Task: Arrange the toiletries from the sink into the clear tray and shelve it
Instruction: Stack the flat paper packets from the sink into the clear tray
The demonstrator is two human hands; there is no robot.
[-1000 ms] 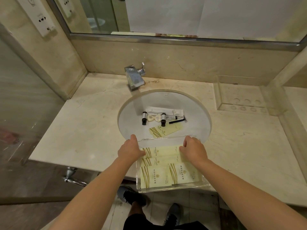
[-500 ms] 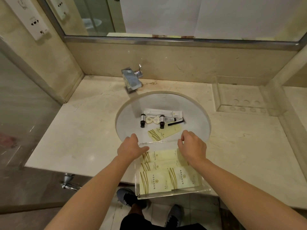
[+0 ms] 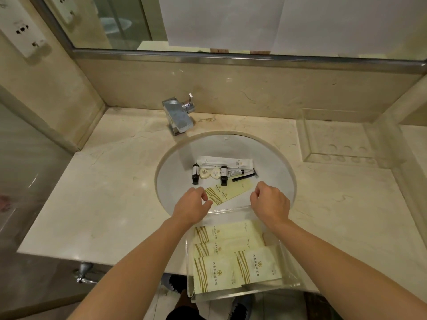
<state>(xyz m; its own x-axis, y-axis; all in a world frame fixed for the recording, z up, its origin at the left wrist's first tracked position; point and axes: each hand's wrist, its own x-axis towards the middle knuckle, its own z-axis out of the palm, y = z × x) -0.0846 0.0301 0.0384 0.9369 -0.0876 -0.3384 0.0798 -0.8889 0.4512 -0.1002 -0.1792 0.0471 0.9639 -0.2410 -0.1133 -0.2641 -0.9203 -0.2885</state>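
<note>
Both hands are held over the near rim of the sink (image 3: 286,172), with nothing gripped by either. Left hand (image 3: 193,205) is seen with fingers loosely spread and relaxed, its fingertips (image 3: 204,195) at or just above the near-left end of a pale yellow sachet (image 3: 227,192); whether contact is made cannot be told. Right hand (image 3: 270,200) is seen with fingers curled under, clenched on nothing, just off the sachet's right end.

The sachet lies flat in the basin, directly at twelve o'clock from the hands and between them. Its long axis is judged to run from about eight o'clock to two o'clock, so the low end is presented to the left hand, which is the nearer one. A pinch at that end seems called for.

Beyond it, at twelve o'clock, small bottles (image 3: 223,175), a soap (image 3: 209,173) and a white tube (image 3: 225,161) remain in the sink. The clear tray (image 3: 290,269), at six o'clock on the counter edge, already holds several sachets.
</note>
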